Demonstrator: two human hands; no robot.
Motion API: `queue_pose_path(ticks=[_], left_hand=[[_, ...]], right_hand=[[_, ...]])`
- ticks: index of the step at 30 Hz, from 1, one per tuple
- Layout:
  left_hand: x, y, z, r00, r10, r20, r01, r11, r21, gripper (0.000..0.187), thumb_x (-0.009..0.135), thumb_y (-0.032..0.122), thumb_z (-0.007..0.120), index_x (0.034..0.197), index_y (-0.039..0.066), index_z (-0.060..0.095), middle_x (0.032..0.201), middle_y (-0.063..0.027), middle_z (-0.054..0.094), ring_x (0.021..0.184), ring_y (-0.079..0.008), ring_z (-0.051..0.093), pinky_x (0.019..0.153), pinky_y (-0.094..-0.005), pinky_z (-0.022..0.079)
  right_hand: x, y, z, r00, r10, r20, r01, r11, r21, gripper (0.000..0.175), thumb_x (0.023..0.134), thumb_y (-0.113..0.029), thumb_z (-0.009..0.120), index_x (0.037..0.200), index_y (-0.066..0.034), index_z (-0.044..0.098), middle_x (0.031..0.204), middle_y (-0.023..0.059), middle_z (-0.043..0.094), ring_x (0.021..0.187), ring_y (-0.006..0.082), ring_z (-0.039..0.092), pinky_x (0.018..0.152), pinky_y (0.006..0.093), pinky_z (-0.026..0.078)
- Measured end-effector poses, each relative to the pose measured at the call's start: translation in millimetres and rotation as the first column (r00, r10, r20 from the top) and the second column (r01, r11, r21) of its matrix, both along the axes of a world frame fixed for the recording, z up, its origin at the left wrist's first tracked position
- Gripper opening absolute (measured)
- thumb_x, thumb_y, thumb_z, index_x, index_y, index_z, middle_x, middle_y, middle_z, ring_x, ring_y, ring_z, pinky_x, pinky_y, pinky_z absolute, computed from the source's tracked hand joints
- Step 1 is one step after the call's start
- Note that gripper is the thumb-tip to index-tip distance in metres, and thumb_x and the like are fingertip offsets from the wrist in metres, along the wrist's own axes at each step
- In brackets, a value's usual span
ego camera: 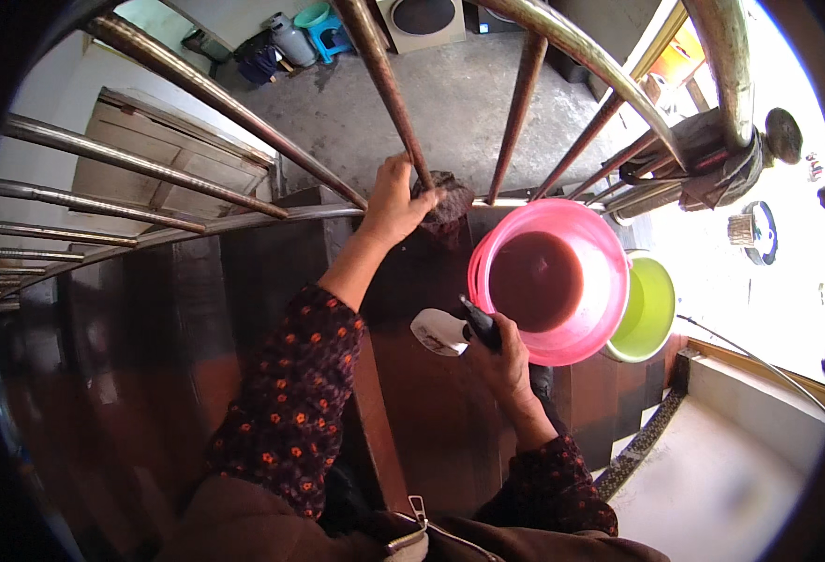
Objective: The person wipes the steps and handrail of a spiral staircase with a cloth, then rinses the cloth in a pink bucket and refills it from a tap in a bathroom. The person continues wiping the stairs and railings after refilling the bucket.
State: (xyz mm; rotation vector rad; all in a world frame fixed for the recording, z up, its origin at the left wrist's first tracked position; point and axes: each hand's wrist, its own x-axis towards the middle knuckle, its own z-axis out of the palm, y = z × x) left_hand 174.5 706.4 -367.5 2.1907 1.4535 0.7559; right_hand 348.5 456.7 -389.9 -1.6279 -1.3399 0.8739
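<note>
My left hand [392, 207] presses a dark, damp-looking cloth [452, 199] against the foot of a rusty metal baluster [390, 88]. The cloth bunches around the bar just above the bottom rail. In my right hand [509, 365] is a scraper-like tool with a black handle [483, 326] and a broad white blade [437, 331]; dark smudges mark the blade, which points left. Close beside that hand stands a pink plastic bucket [605, 309] with murky brownish water [535, 281] inside. A lime-green bucket [643, 309] sits partly hidden behind it.
Metal railing bars [173, 179] curve across the front and left. Dark tiled steps [194, 316] lie below me. Fabric [721, 168] is tied around the railing at right. Beyond stand a gas cylinder [291, 41] and a blue stool [329, 38]. A white wall [728, 464] borders the lower right.
</note>
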Motion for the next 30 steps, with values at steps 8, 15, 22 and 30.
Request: queue_pose_path(ticks=[8,15,22,30], left_hand=[[5.4,-14.9,-127.3,0.896,0.17,-0.409,-0.059,0.961,0.271,0.033,0.066,0.009,0.071,0.096,0.002,0.06,0.094,-0.0149,0.061,0.097,-0.0372,0.056,0.083,-0.0475,0.047],[-43.6,-112.4,-88.3,0.989,0.149,0.016,-0.101,0.743,-0.661,0.037,0.07,0.014,0.065,0.105,0.002,0.062,0.085,-0.005,0.066,0.068,-0.0259,0.063,0.059,-0.0401,0.05],[-112.3,-136.5,108.1,0.591,0.718,0.368,-0.048,0.487,-0.872,0.056,0.066,0.009,0.063,0.121,0.001,0.057,0.1,-0.0075,0.065,0.086,-0.0177,0.063,0.07,-0.0281,0.05],[-190.4,-232.3,250.2,0.462,0.687,0.561,-0.238,0.705,-0.667,0.083,0.056,0.014,0.061,0.135,-0.005,0.045,0.13,-0.015,0.055,0.12,-0.0279,0.053,0.106,-0.0409,0.04]], right_hand=[[11.3,-8.5,8.9,1.0,0.022,-0.019,-0.024,0.998,-0.066,0.049,0.076,-0.01,0.075,0.119,-0.0041,0.051,0.098,0.0174,0.063,0.09,0.0329,0.065,0.079,0.0398,0.051],[9.3,-18.0,-12.6,0.983,0.137,-0.127,-0.155,0.976,-0.152,0.044,0.077,-0.005,0.069,0.118,-0.0035,0.052,0.106,0.021,0.058,0.098,0.0411,0.06,0.078,0.0437,0.051],[-20.6,-69.3,-24.2,0.906,0.415,-0.077,-0.422,0.884,-0.202,0.056,0.076,-0.007,0.069,0.127,-0.007,0.045,0.114,0.0189,0.053,0.099,0.0414,0.059,0.078,0.0456,0.053],[-54.3,-80.1,-26.4,0.753,0.636,0.172,-0.611,0.772,-0.175,0.045,0.079,-0.006,0.059,0.124,-0.0105,0.05,0.117,0.0111,0.054,0.096,0.0323,0.06,0.076,0.041,0.055]])
